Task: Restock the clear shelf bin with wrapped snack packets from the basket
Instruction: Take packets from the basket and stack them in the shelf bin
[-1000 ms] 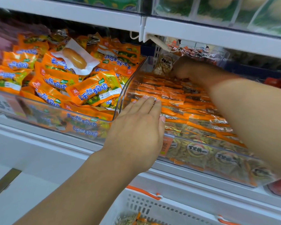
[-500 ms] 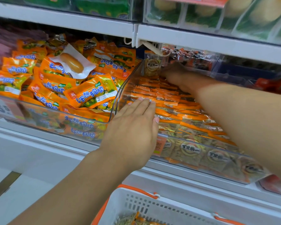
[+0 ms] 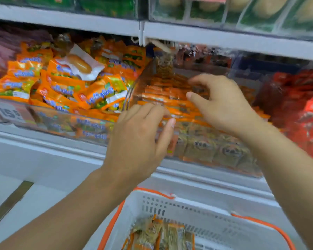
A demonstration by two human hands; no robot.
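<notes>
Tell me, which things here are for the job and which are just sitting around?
For the job: clear bin, the snack packets in it, white basket, left hand, right hand.

Just sitting around: orange packets, sausage pack, red packets.

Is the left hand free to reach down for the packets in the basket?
Probably yes: the left hand holds nothing at the bin front, and the packets lie uncovered in the open basket just below.

Orange-edged snack packets [image 3: 172, 98], white basket [image 3: 193, 204] with orange handles [image 3: 260, 222]
</notes>
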